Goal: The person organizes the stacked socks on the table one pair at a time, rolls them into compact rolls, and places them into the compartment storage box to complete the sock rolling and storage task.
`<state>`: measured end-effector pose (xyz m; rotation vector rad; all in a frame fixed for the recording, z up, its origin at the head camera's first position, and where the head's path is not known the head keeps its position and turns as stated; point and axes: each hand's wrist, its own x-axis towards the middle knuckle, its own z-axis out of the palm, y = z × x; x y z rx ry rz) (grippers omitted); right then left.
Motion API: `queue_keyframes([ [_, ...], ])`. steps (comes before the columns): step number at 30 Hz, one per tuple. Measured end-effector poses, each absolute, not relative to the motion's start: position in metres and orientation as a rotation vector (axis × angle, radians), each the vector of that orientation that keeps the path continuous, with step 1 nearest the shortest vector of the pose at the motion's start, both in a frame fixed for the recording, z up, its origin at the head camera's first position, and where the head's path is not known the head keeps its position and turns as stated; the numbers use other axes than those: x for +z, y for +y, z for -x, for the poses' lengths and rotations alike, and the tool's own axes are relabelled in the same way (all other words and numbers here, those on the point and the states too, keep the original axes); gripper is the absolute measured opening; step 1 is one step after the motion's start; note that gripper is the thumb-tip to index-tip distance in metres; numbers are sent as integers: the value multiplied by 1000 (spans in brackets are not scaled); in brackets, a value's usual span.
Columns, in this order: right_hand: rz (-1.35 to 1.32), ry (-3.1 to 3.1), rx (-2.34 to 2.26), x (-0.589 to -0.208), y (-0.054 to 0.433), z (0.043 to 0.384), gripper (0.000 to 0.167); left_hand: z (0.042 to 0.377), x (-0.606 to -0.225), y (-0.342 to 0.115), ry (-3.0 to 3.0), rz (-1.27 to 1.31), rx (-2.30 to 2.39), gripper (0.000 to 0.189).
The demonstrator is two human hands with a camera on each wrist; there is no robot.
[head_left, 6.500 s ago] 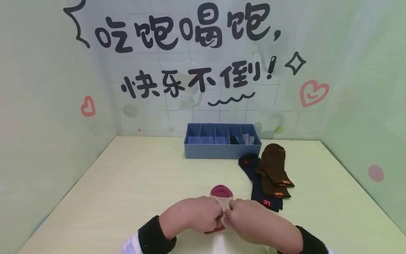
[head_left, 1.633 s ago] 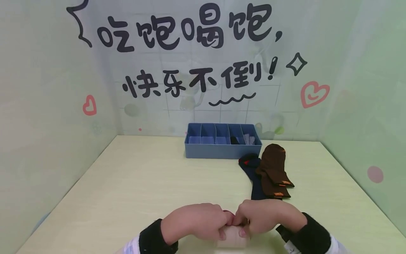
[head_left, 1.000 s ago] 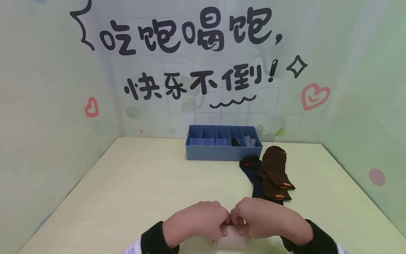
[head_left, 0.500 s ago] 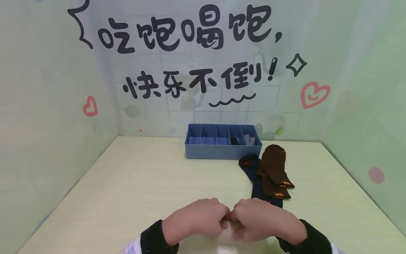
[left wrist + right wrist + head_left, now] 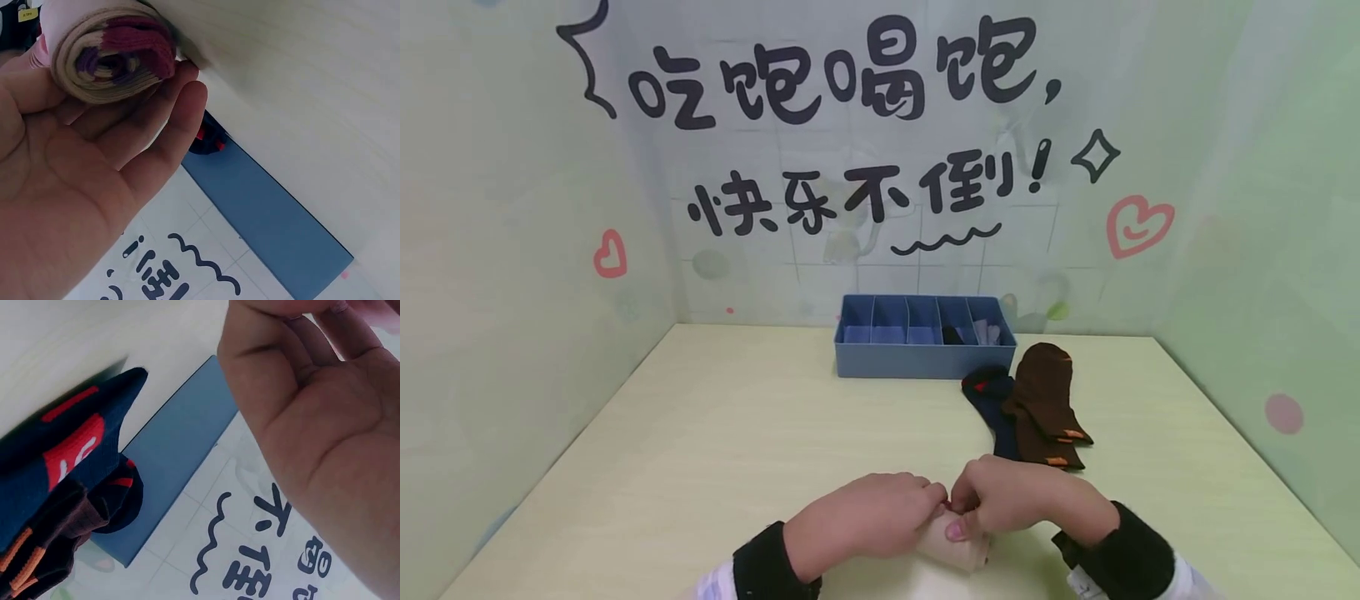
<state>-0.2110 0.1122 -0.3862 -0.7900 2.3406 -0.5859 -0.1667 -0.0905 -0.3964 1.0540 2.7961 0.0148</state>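
Head view: a beige sock roll (image 5: 951,546) is held low over the near part of the table (image 5: 737,417), between the two hands. It is grasped at one side by the left hand (image 5: 887,512) and pinched at the top by the right hand (image 5: 1011,496), whose thumb is laid on the cloth. The step in hand is judged to be the tightening of the roll. Even pressure should be applied from both sides, the layers being kept level at the ends; if the grasp is eased too soon, the coil may spring loose.

Left wrist view: the coiled end is shown, with a magenta layer (image 5: 140,40) and a purple core (image 5: 87,62) that cannot be made out from the head.

Right wrist view: the roll is not seen, but the red patch (image 5: 75,449) of the navy sock (image 5: 114,436), covered by the right hand in the head view, is exposed. Only from the head are the five compartments of the blue box (image 5: 910,362) revealed, a dark item (image 5: 952,335) being contained in the fourth from the left and pale items (image 5: 987,332) in the rightmost.
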Motion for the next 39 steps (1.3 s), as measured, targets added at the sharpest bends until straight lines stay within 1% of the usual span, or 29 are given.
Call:
queue_keyframes([
  [3,732,2341,-618,-387,113,214,10,169,-397,-91,2762,-1028,94,17],
  [5,722,2327,-649,-387,113,215,12,169,-397,-91,2748,-1009,133,18],
  [12,781,2271,-696,-389,113,217,18,170,-395,-93,2728,-971,187,24],
  [20,783,2218,-739,-390,110,214,20,179,-394,-99,2585,-916,392,36],
  [27,854,2234,-675,-386,109,208,23,180,-394,-101,2564,-945,374,24],
  [34,906,2275,-661,-383,108,204,27,177,-392,-102,2550,-911,450,26],
  [39,941,2349,-710,-386,108,206,24,178,-393,-100,2625,-837,417,26],
])
